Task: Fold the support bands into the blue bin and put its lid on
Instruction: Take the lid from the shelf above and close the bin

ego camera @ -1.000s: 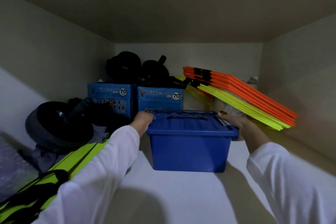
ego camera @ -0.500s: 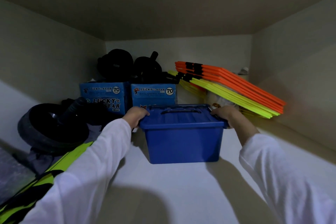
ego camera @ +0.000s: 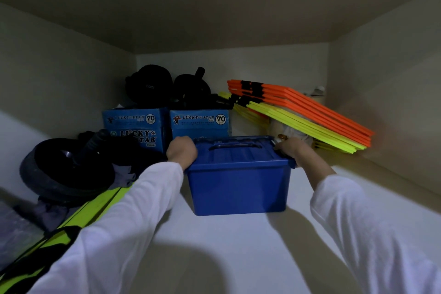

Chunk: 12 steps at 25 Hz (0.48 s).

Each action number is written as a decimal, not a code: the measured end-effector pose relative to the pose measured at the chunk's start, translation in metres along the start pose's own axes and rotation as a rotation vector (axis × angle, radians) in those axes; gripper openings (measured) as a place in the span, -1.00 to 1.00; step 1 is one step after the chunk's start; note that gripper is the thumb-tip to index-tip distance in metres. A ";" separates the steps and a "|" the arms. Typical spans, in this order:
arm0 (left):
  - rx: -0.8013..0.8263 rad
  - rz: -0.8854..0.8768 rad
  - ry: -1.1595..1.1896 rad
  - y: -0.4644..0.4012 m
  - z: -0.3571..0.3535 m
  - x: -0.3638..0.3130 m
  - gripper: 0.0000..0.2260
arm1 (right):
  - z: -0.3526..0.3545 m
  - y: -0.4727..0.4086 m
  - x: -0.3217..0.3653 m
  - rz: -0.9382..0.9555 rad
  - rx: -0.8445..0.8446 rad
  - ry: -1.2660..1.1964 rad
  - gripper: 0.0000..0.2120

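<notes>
The blue bin (ego camera: 238, 188) stands on the white shelf (ego camera: 238, 241) of a cupboard, with its blue lid (ego camera: 238, 154) on top, handle recess showing. My left hand (ego camera: 181, 151) grips the bin's left rim and lid edge. On the right rim, by the corner clip, my right hand (ego camera: 294, 150) holds the other side. Both arms wear white sleeves. No support bands show; the closed lid hides the bin's inside.
Two blue "Lucky Star" boxes (ego camera: 167, 126) sit just behind the bin with black rollers (ego camera: 167, 86) on top. An orange and yellow stack of flat bars (ego camera: 310, 114) leans at the right. A black wheel (ego camera: 66, 167) and a yellow-green strap (ego camera: 78, 217) lie at the left.
The bin has slid deeper into the cupboard between my hands, closer to the blue boxes. Both hands kept their grip on its rims.
</notes>
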<state>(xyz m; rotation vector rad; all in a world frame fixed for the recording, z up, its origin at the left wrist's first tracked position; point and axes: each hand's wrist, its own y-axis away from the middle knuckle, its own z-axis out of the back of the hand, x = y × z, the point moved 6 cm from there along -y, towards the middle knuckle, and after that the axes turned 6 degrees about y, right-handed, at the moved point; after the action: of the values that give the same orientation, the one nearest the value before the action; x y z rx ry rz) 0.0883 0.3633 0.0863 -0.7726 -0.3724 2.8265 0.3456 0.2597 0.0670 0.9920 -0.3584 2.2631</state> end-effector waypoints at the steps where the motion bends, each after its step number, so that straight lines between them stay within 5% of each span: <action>1: 0.013 0.013 0.080 0.001 0.001 0.004 -0.70 | 0.000 0.000 0.000 0.003 -0.004 0.000 -0.53; 3: 0.061 0.071 0.358 -0.006 -0.002 0.015 -0.63 | 0.000 -0.001 -0.001 0.016 -0.004 -0.021 -0.55; 6: 0.247 0.319 0.947 -0.006 -0.012 0.031 -0.84 | -0.001 0.000 -0.003 0.021 -0.005 -0.076 -0.57; 12: 0.452 0.467 1.201 -0.003 -0.022 0.043 -0.77 | -0.002 -0.001 -0.005 0.008 0.011 -0.154 -0.56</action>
<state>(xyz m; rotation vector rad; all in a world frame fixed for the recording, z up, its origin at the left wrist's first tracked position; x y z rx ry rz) 0.0638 0.3805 0.0487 -2.3320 0.6635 2.0257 0.3476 0.2590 0.0620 1.1759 -0.4173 2.2039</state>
